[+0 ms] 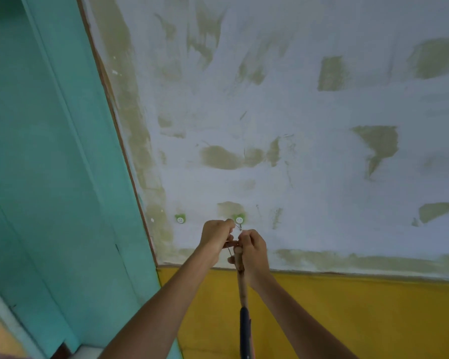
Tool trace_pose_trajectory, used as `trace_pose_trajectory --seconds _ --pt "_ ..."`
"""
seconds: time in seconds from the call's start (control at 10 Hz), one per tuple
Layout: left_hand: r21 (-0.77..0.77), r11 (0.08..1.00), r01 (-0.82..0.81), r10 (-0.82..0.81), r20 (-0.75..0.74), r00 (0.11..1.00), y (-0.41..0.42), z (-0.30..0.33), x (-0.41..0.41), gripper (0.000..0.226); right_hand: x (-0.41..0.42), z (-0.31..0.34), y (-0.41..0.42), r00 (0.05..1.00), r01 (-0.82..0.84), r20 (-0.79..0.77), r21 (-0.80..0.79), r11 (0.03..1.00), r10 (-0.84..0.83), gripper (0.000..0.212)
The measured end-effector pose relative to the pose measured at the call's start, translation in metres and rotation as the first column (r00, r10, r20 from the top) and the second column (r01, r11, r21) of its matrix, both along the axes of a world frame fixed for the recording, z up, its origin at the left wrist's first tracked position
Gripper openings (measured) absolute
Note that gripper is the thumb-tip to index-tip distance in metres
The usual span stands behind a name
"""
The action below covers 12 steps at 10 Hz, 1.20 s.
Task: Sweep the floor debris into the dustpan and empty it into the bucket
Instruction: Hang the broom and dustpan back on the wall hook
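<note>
A wooden broom handle [241, 286] rises upright in front of a wall, and its lower part is dark blue. My right hand [253, 251] is closed around the handle's top end. My left hand [216, 237] pinches a thin wire loop [238, 226] fixed to that top end. The loop reaches up to a small green round wall hook [239, 219]. The broom head, the dustpan and the bucket are out of view.
A second green round hook [180, 218] sits on the wall to the left. The patchy white wall [296, 99] has a yellow lower band [347, 320]. A teal door [49, 177] stands at the left, beside a brown frame edge.
</note>
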<state>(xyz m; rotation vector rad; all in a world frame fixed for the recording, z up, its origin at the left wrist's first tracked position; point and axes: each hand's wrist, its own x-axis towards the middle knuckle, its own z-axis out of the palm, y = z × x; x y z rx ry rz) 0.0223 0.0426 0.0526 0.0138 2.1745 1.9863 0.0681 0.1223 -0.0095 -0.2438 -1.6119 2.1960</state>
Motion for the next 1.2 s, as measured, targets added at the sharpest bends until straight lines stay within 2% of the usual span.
trace_pose_trajectory --seconds 0.1,0.2,0.3,0.4,0.5,0.6,0.7,0.8,0.9,1.1,1.2 --pt "0.016 0.996 0.093 -0.093 0.014 0.996 0.008 -0.009 -0.032 0.020 -0.031 -0.008 0.016 0.998 0.053 0.035 0.084 0.995 -0.057 0.021" --pt "0.020 0.990 0.138 -0.138 0.002 0.990 0.015 -0.020 -0.060 0.014 -0.062 -0.022 0.030 0.988 0.110 0.081 0.209 0.972 -0.129 0.024" --pt "-0.047 0.989 0.142 -0.143 -0.007 0.990 0.025 -0.037 -0.081 0.013 -0.084 -0.041 0.040 0.952 0.206 0.137 0.381 0.901 -0.275 0.021" --pt "-0.142 0.989 0.028 -0.038 -0.071 0.997 0.035 -0.052 -0.095 0.023 -0.097 -0.052 0.049 0.919 0.247 0.133 0.536 0.807 -0.370 0.023" --pt "-0.323 0.944 -0.064 -0.019 -0.247 0.969 0.038 -0.065 -0.096 0.020 -0.101 -0.061 0.046 0.893 0.235 0.155 0.640 0.731 -0.422 0.029" --pt "-0.395 0.915 -0.081 -0.043 -0.296 0.954 0.039 -0.084 -0.088 0.024 -0.102 -0.079 0.036 0.854 0.202 0.228 0.684 0.701 -0.468 0.024" --pt "-0.351 0.936 -0.035 -0.070 -0.284 0.956 0.043 -0.098 -0.086 0.026 -0.100 -0.090 0.030 0.854 0.198 0.231 0.685 0.701 -0.467 0.023" --pt "-0.317 0.948 -0.022 -0.072 -0.281 0.957 0.040 -0.106 -0.090 0.019 -0.097 -0.089 0.031 0.865 0.172 0.221 0.713 0.680 -0.451 0.030" --pt "-0.317 0.949 -0.007 -0.081 -0.265 0.961 0.038 -0.102 -0.083 0.015 -0.095 -0.079 0.028 0.863 0.087 0.272 0.749 0.657 -0.425 0.030" --pt "-0.468 0.883 0.022 -0.197 -0.328 0.924 0.029 -0.063 -0.074 0.022 -0.083 -0.047 0.024 0.841 -0.002 0.352 0.760 0.650 -0.410 0.019" --pt "-0.502 0.864 0.049 -0.268 -0.373 0.888 0.022 -0.035 -0.069 0.023 -0.063 -0.017 0.022 0.836 -0.081 0.365 0.821 0.565 -0.411 0.023"
